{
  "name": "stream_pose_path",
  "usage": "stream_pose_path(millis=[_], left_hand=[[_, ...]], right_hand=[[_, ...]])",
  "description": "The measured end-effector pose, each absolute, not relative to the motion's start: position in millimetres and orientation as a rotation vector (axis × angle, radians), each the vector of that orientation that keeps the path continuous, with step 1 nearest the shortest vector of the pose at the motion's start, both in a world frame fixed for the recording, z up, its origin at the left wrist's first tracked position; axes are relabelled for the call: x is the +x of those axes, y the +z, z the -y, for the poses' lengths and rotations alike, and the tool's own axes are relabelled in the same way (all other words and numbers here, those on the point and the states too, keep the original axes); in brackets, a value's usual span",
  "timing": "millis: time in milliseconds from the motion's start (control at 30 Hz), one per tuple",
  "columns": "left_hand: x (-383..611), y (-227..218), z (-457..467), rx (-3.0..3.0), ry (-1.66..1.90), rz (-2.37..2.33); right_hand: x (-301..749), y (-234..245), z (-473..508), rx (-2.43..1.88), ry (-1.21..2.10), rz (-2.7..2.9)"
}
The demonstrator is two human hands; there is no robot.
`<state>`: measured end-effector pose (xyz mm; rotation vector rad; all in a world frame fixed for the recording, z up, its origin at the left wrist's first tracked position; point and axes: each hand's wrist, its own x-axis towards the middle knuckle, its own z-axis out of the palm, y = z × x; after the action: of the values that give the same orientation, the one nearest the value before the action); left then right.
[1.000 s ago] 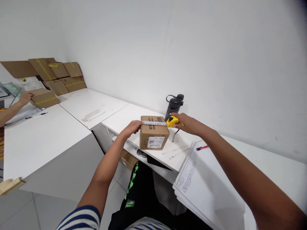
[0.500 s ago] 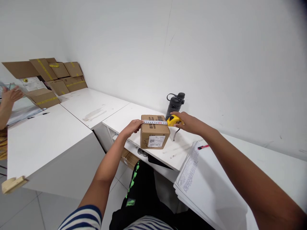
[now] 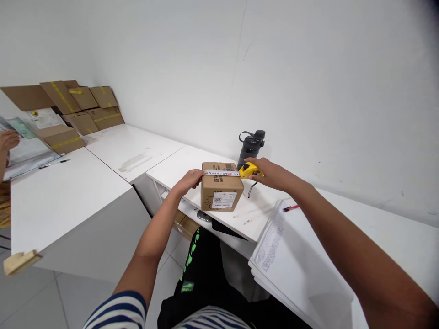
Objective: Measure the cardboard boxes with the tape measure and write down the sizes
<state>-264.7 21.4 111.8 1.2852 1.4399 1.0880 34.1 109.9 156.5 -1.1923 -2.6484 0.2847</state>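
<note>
A small cardboard box [image 3: 221, 187] with a white shipping label [image 3: 224, 200] on its front side stands on the white desk. Across its top lies the pulled-out blade [image 3: 222, 173] of a tape measure. My right hand [image 3: 269, 173] grips the yellow tape measure [image 3: 250, 170] by its case at the box's right edge. At the left edge my left hand [image 3: 190, 179] pinches the blade's end against the box. A dark wrist strap [image 3: 252, 189] hangs from the case onto the desk.
Behind the box stands a dark water bottle [image 3: 251, 148]. Stacked paper [image 3: 302, 256] with a red pen [image 3: 291, 208] lies at right. Cardboard boxes [image 3: 82, 109] are piled at far left, near another person's hand [image 3: 8, 139]. Below the desktop, an open drawer [image 3: 195, 214] holds a computer mouse [image 3: 203, 216].
My hands, the box and the tape measure keep their places, apart from a slight camera shift. The other person's hand at far left has moved left and lower.
</note>
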Motion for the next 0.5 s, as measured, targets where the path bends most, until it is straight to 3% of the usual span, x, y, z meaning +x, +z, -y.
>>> stream_pose_path(millis=[267, 500], left_hand=[[-262.9, 113.3, -23.2, 1.325, 1.072, -1.475], [-241.6, 161.0, 30.1, 1.569, 1.224, -1.624]], right_hand=[[33.2, 156.2, -106.2, -1.208, 0.259, 2.635], [45.0, 164.4, -57.5, -1.103, -0.115, 2.452]])
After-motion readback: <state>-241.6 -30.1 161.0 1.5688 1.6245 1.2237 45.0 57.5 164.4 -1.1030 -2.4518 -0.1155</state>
